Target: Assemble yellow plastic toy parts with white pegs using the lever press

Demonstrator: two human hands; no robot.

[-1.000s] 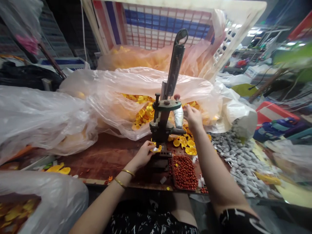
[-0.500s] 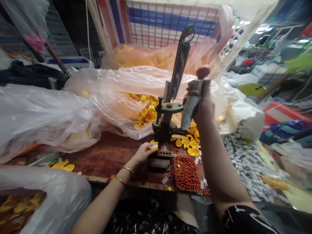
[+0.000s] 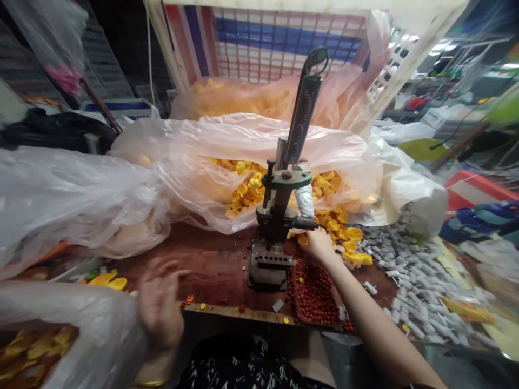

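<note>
Yellow on the curled plastic pieces (image 3: 349,234); dark red on the beads (image 3: 318,302); grey on the stemmed parts (image 3: 425,283); white-on-black print on the clothing (image 3: 243,368)

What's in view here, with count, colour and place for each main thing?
press: one, dark, centre
handle: one, whitish, right side of press
table: one, reddish-brown, beneath the press
beads: many, red, right of press
bags: several, translucent, left of and behind press
yellow pieces: many, yellow, in bags, on table
grey pieces: many, grey, table's right
crate: one, white, behind the bags
left hand: one, bare, blurred, near-left table edge
right hand: one, bare, at yellow pieces
</note>
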